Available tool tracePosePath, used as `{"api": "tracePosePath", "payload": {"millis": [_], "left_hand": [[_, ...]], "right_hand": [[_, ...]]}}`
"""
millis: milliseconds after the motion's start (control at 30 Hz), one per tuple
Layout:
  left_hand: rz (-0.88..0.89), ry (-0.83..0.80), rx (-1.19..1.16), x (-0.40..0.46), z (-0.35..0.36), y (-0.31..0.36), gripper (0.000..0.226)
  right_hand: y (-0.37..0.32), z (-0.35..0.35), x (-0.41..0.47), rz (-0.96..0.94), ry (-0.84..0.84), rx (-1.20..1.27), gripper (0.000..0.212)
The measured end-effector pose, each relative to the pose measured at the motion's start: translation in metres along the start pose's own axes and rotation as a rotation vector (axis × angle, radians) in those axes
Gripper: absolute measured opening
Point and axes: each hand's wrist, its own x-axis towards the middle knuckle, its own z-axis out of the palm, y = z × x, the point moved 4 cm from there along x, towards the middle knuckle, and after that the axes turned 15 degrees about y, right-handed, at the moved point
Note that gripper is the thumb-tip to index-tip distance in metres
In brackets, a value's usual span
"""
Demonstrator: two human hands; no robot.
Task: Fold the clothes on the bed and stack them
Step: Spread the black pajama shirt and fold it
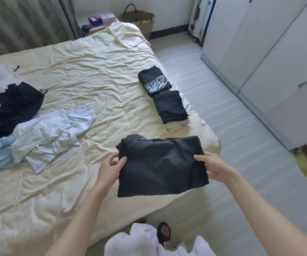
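pale yellow sheets cover the bed (93,74), where unfolded white, black and light-blue clothes (38,126) lie heaped at the left. a folded black garment (160,167) is held above the bed's near right corner, left hand (110,169) and right hand (213,167) each closed on a side edge. beyond, a folded stack (169,106) and a printed black shirt (154,82) sit by the right edge.
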Motion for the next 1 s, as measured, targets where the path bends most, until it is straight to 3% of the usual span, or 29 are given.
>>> {"api": "tracePosePath", "payload": {"millis": [233,600,833,1000], "left_hand": [[0.213,0.001,0.182,0.115,0.079,0.083,0.009],[0.541,0.025,0.482,0.274,0.241,0.226,0.023],[0.596,-0.028,0.656,0.340,0.334,0.226,0.023],[0.551,-0.027,0.720,0.370,0.368,0.195,0.024]], "right_hand": [[-0.055,-0.001,0.084,0.083,0.061,0.184,0.015],[-0.112,0.034,0.185,0.427,0.031,0.770,0.009],[-0.106,0.050,0.254,0.573,-0.029,0.906,0.014],[-0.084,0.056,0.288,0.671,-0.038,0.822,0.015]]}}
